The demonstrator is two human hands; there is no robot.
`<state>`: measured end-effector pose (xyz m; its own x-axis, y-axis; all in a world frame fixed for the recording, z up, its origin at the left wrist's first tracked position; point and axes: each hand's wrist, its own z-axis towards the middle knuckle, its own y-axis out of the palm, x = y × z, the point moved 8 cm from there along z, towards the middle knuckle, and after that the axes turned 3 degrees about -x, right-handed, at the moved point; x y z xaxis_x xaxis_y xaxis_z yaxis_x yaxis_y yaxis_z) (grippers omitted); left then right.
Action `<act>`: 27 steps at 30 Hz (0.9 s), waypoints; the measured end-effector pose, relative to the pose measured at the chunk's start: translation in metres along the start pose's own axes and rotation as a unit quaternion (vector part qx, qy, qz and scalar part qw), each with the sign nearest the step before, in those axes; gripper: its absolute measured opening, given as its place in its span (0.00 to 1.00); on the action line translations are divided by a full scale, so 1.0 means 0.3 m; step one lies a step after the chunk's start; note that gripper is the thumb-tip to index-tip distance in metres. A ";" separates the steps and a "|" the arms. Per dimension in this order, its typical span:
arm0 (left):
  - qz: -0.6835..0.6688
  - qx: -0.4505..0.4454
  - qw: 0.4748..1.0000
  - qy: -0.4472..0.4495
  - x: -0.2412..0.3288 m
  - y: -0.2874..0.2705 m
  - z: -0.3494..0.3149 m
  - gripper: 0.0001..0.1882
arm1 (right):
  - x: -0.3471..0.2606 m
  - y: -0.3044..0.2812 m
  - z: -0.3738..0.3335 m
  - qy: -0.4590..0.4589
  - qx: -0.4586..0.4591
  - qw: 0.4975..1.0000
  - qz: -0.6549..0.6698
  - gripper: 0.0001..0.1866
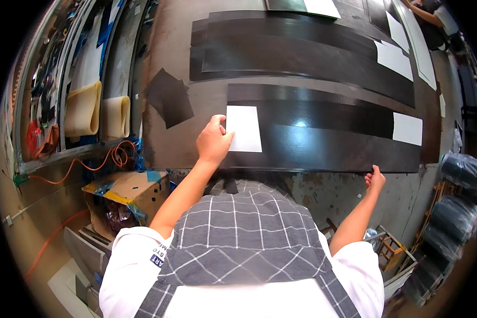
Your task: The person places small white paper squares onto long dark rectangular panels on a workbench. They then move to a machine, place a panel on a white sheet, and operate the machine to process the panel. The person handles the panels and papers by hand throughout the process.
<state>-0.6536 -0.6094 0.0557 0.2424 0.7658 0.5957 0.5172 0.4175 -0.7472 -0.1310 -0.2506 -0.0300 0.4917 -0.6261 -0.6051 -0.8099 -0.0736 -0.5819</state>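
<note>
Long black sheets (323, 148) lie overlapped along the table's near edge, glossy under the light. A white rectangular sheet (245, 130) rests on their left end, and another white sheet (407, 129) lies near the right end. My left hand (214, 140) is closed at the left edge of the first white sheet, thumb on top; its other fingertips are partly hidden. Toward the right, my right hand (375, 181) pinches the front edge of the nearest black sheet with curled fingers.
Farther back lies another stack of long black strips (302, 47) with a white sheet (394, 60). Small dark pieces (169, 98) lie at left. Beside the table are a rack (85, 74) of rolled material, a cardboard box (124, 196) and wrapped rolls (453, 217). Another person (440, 21) is at far right.
</note>
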 end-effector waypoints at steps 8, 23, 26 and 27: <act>0.054 0.198 0.970 0.130 -0.082 -0.197 0.022 0.19 | -0.326 0.421 -0.424 -0.215 -0.165 0.953 0.136 0.10; 0.112 0.249 0.959 0.077 -0.253 -0.251 0.003 0.36 | -0.296 1.548 -1.516 0.033 -0.645 0.762 0.053 0.18; 0.093 0.270 0.957 0.052 -0.263 -0.268 0.016 0.31 | -0.302 1.560 -1.571 -0.035 -0.680 0.732 0.039 0.19; 0.045 0.281 0.957 0.061 -0.273 -0.290 0.023 0.24 | -0.311 1.553 -1.603 -0.048 -0.704 0.707 0.035 0.19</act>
<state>-0.7242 -0.7051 0.0700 0.3766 0.7623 0.5264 -0.0247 0.5763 -0.8169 -0.7082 -0.5997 0.0166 0.3986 -0.6160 -0.6795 -0.3153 -0.7877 0.5292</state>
